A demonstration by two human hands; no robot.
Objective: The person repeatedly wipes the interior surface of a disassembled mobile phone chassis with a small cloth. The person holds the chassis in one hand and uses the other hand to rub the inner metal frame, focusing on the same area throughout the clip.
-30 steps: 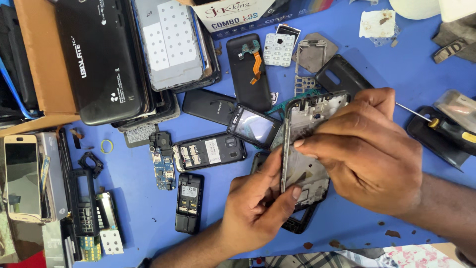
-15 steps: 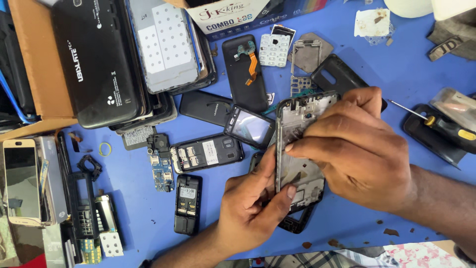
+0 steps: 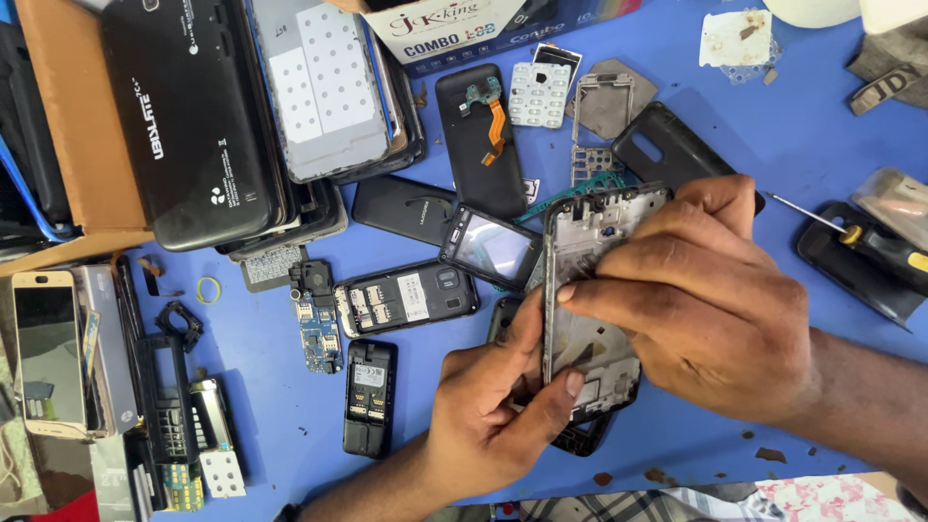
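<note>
Head view showed both hands, left hand [image 3: 493, 406] and right hand [image 3: 706, 309], clamped on the phone frame [image 3: 590, 290] just right of the small screen module [image 3: 491, 246]; probably best pried gently, evenly.

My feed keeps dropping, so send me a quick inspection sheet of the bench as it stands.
Surface: blue tabletop, small debris specks near the front edge.
Job's things: phone middle frame, held upright between both hands.
Clutter: stacked tablets, small phones, loose keypad, circuit board, screwdriver.
Grippers: left hand grips the frame's lower edge; right hand fingers press its face.
Cables: orange flex ribbon on a black back cover.
Surroundings: cardboard box at left.
</note>
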